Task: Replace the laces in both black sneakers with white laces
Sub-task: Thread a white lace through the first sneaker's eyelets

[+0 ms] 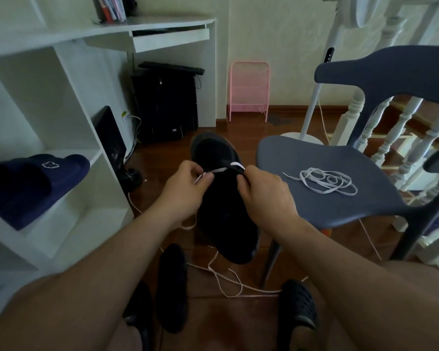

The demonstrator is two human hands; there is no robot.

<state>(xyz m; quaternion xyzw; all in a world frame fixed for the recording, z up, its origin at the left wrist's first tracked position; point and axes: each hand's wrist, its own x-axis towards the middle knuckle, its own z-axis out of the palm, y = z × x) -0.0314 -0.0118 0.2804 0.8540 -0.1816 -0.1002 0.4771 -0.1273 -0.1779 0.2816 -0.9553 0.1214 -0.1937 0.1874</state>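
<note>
Over the wood floor, left hand [188, 184] is pinching the white lace [219, 170] while right hand [262, 192] pinches the black sneaker [223, 211] by the first eyelets. Looks like early threading; next is probably evening both ends. A spare lace [327, 182] is coiled mid-seat on the chair [302, 158].

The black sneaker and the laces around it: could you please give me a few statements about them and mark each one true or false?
1. Both hands, left hand and right hand, hold the black sneaker. True.
2. A loose white lace lies on the grey chair seat. True.
3. The left hand is empty. False: it pinches the white lace being threaded.
4. The navy slippers lie on the floor. False: they sit on the white shelf.
</note>
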